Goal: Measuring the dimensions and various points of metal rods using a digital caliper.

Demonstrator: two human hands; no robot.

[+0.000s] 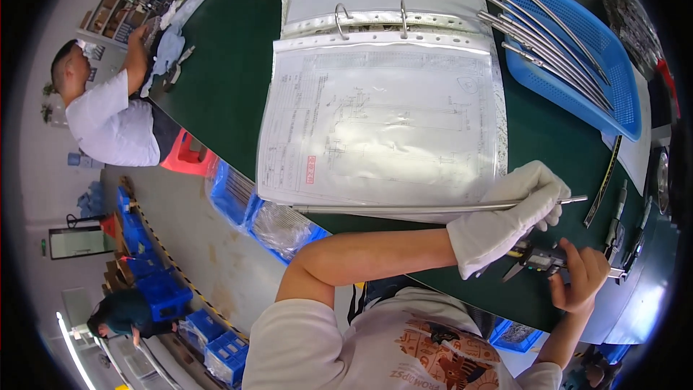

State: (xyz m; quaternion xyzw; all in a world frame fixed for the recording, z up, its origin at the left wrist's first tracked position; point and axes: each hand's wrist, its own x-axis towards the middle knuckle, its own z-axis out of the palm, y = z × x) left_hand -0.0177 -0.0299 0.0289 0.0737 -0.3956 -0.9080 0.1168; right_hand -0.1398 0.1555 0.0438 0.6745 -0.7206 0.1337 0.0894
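We see one caliper [541, 258] nearest the body; the bare right hand [583, 274] has its fingers clamped on it, jaws pointing left; one steel rod [426, 209] lies just beyond, its long axis running left to right along the near edge of the binder; the gloved left hand [521, 206] is the nearer one to it, fingers closed around the rod by its right end, tip poking out past the glove; from the right fingers that tip is away from the body, near, not touching; farther out we count one open binder [382, 123], two rings, on the green tabletop [534, 148]; one blue basket [613, 50]; roughly seven rods in it, overlap blurs our count.
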